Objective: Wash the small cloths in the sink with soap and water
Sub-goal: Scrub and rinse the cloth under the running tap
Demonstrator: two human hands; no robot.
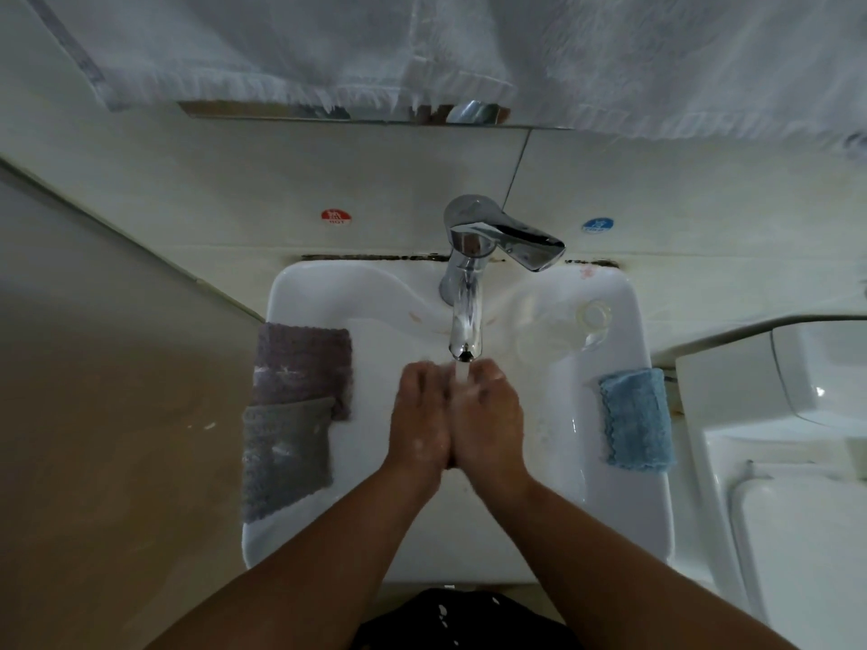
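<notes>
My left hand [421, 415] and my right hand [490, 415] are pressed side by side over the white sink [624, 499], fingers curled together under the running stream from the chrome tap [465, 321]. Neither hand holds a cloth; soap suds cling to both. A purple cloth [302, 365] and a grey cloth [284, 457] lie draped on the sink's left rim, the grey one overlapping the purple. A blue cloth [636, 419] hangs over the right rim.
A white towel [422, 53] hangs above the mirror edge. Red hot [336, 216] and blue cold [597, 225] stickers mark the tiled wall. A clear round object [593, 316] sits on the sink's back right. A white toilet tank [774, 415] stands at right.
</notes>
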